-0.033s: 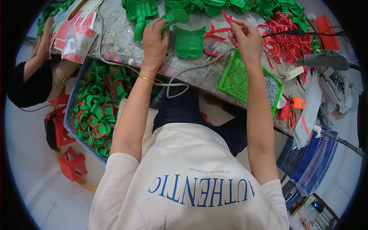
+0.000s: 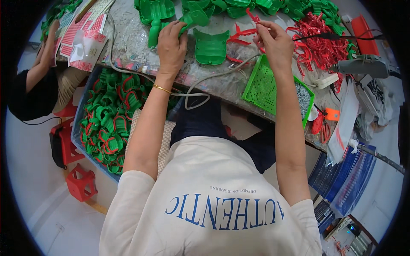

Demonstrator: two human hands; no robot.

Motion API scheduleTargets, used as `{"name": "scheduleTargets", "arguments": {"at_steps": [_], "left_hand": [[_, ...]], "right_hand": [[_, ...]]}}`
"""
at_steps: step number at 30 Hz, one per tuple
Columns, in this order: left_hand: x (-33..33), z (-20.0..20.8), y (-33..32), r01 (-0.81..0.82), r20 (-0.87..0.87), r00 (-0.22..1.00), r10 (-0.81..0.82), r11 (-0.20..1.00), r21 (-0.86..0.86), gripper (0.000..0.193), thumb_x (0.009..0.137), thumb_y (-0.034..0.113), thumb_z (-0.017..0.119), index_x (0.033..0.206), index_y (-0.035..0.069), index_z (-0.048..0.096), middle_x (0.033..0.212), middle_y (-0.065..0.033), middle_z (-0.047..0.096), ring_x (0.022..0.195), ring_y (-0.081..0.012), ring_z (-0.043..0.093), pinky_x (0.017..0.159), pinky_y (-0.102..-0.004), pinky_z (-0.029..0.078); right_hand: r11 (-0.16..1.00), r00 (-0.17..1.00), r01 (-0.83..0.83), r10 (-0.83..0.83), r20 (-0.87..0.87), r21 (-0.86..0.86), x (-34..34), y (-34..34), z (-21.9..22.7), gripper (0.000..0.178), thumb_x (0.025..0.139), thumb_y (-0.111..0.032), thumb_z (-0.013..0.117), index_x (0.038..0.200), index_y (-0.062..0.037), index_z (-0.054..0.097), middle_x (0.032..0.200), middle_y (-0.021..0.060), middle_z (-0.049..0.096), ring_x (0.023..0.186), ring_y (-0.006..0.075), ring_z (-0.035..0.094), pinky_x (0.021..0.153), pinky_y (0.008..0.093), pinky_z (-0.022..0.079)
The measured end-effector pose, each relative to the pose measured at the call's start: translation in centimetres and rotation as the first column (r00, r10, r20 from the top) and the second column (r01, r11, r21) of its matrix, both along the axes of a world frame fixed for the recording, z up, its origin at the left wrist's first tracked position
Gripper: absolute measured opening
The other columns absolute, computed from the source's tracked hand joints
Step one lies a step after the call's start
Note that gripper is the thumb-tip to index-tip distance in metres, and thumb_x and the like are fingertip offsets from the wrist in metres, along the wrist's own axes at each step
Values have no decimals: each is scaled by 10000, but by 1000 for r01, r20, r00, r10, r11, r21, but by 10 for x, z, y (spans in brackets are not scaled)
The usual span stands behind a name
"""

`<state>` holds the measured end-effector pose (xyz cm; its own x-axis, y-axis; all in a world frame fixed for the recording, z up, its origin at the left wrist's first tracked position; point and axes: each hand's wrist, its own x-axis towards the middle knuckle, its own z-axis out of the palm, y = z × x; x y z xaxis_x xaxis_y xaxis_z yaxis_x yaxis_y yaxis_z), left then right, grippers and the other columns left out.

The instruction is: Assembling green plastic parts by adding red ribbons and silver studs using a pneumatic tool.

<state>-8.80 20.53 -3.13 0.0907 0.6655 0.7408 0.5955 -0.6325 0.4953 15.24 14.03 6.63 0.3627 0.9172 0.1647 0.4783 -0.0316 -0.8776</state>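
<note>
My left hand [image 2: 172,49] bends over the table with its fingers closed at the lower left edge of a curved green plastic part [image 2: 197,16]. The fingertips are partly hidden. In a pinch between thumb and fingers, my right hand [image 2: 275,45] has a thin red plastic strip [image 2: 252,16], its tip pointing up and away. Between the hands lies a green plastic shell [image 2: 211,48] with two pointed corners, touched by neither. More red strips [image 2: 242,32] lie on the table just left of my right hand.
Green parts [image 2: 239,3] line the table's far side. A red strip pile [image 2: 318,40] lies at the right. Under my right forearm sits a green perforated tray [image 2: 261,87] with small metal pieces. A blue bin [image 2: 77,128] holds red-edged green parts. A grey cable [image 2: 192,94] crosses the front edge. Another person [image 2: 36,85] sits at left.
</note>
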Motion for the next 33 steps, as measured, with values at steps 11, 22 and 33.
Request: {"name": "scheduleTargets", "arguments": {"at_steps": [11, 22, 33], "left_hand": [[2, 7, -3, -24, -61, 998, 26, 999, 21, 302, 821, 73, 633, 1118, 123, 616, 1183, -172, 551, 1043, -350, 539, 878, -404, 443], [1, 13, -13, 4, 59, 998, -3, 1000, -19, 334, 866, 53, 601, 1197, 78, 564, 1301, -193, 457, 1151, -344, 477, 914, -376, 425], [6, 41, -80, 303, 667, 745, -2, 891, -336, 274, 866, -43, 581, 1126, 36, 545, 1301, -116, 482, 1148, -185, 487, 927, -285, 421]], "right_hand": [[975, 890, -221, 205, 407, -7, 28, -13, -1, 202, 867, -186, 627, 1006, -48, 681, 815, 69, 666, 737, 114, 612, 675, 247, 472], [968, 897, -225, 163, -411, -107, 45, -11, 13, 285, 921, -201, 591, 1109, 13, 592, 770, 35, 650, 679, 75, 603, 601, 182, 460], [993, 853, -111, 70, 516, 49, 25, -2, 24, 219, 849, -227, 651, 981, -53, 648, 817, 85, 664, 726, 181, 651, 685, 304, 503]]}}
